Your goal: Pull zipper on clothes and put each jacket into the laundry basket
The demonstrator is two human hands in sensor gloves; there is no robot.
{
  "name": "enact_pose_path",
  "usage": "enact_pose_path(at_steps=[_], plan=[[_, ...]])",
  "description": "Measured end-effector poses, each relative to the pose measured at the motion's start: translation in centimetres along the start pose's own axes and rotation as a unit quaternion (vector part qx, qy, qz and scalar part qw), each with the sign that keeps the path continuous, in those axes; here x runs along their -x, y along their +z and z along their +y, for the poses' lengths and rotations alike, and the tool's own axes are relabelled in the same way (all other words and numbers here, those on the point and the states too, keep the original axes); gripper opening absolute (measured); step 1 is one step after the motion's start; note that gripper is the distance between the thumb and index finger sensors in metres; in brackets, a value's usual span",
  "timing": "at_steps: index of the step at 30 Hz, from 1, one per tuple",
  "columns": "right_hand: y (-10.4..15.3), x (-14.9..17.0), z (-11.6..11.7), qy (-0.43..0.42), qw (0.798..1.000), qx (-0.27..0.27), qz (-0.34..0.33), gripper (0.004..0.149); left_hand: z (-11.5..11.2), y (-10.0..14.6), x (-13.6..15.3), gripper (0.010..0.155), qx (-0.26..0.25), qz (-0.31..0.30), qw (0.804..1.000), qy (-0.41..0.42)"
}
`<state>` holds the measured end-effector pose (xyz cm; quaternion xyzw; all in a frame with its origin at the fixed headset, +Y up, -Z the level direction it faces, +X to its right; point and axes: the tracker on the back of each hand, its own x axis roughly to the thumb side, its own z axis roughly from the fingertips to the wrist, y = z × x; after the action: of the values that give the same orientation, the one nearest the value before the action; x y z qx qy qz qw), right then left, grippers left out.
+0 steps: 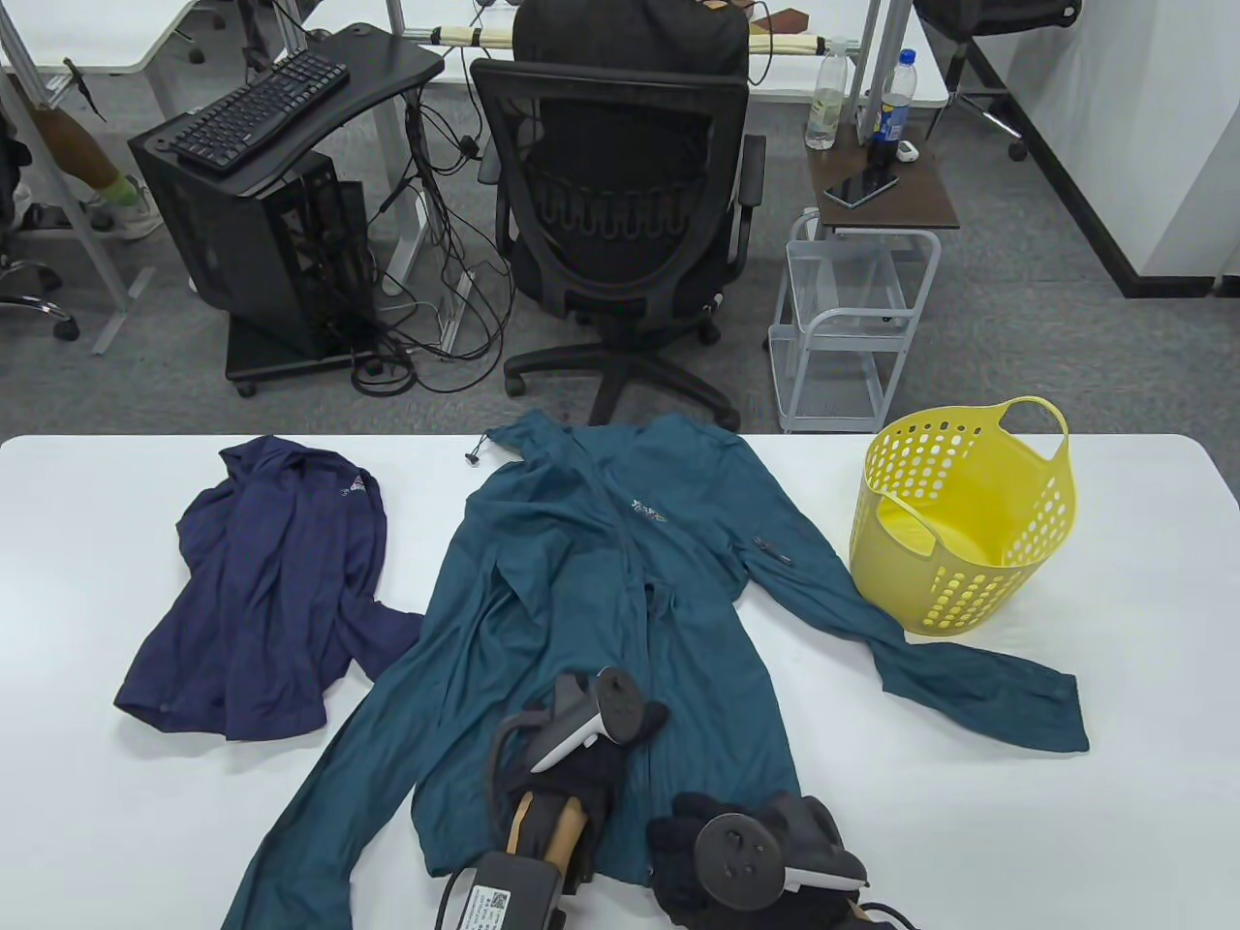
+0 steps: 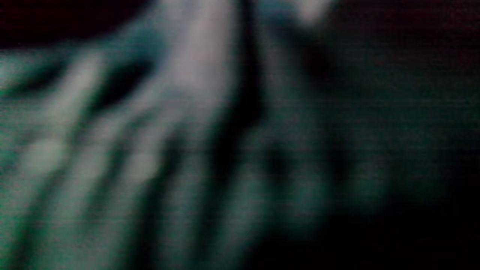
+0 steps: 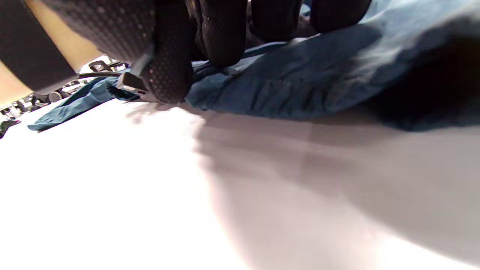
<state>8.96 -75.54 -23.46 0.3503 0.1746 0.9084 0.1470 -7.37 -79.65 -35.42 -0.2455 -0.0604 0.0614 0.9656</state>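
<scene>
Basket: I am seeing the yellow laundry basket (image 1: 964,518) standing upright at the table's (image 1: 1114,775) right, holding no clothes.
Teal jacket (image 1: 601,581): lying spread mid-table.
Navy jacket (image 1: 266,591): lying left.
Left hand (image 1: 591,746): resting on the teal jacket; finger state I cannot tell.
Right hand (image 1: 717,857): fingers (image 3: 168,75) curling onto the teal hem.

We are in an office. Behind our white table (image 1: 1114,775) we see a black office chair (image 1: 620,213) on wheels, standing on a grey carpet floor (image 1: 1027,320). To the left there is a small black desk on wheels (image 1: 368,58) with a black keyboard (image 1: 260,108) on top and a black computer tower (image 1: 262,252) under it. Lots of black cables (image 1: 436,291) hang down and lie on the floor. To the right there is a little white cart (image 1: 852,329) with a brown top, and on it we see a phone (image 1: 860,188) and two drink bottles (image 1: 829,97). More white desks (image 1: 107,29) stand at the back.
</scene>
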Motion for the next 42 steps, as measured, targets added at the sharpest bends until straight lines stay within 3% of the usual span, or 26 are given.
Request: enact_pose_path(at_steps=[5,11,20,25,29,32,35,38,42], plan=[[0.3,-0.7,0.4,-0.023,0.999,-0.045,-0.019,0.04,0.0,-0.2,0.5,0.056,-0.005,0.0,1.0,0.0],[0.4,2.1,-1.1,-0.021,0.996,0.064,0.051,0.049,0.7,0.8,-0.2,0.054,0.008,-0.007,1.0,-0.004],[3.5,8.0,-4.3,-0.064,0.959,0.216,0.171,0.048,1.2,4.9,-3.5,0.049,0.118,-0.014,0.99,-0.069],[5.0,10.2,-5.1,-0.058,0.926,0.281,0.244,0.049,1.4,6.2,-4.1,0.05,0.108,-0.014,0.991,-0.074],[6.6,12.4,-5.9,-0.034,0.89,0.327,0.316,0.052,2.4,6.0,-1.8,0.057,0.014,0.028,0.999,0.02],[7.7,14.2,-6.1,-0.039,0.865,0.332,0.375,0.056,3.2,6.0,0.6,0.065,-0.085,0.114,0.989,0.032],[8.3,16.0,-5.8,-0.037,0.843,0.327,0.426,0.06,3.2,5.6,3.5,0.071,-0.124,0.191,0.973,0.051],[8.4,17.8,-5.3,-0.03,0.831,0.286,0.477,0.065,2.6,4.8,6.5,0.074,-0.094,0.224,0.966,0.089],[8.1,20.0,-4.3,-0.06,0.834,0.228,0.499,0.071,1.3,3.7,8.4,0.074,-0.031,0.234,0.965,0.113]])
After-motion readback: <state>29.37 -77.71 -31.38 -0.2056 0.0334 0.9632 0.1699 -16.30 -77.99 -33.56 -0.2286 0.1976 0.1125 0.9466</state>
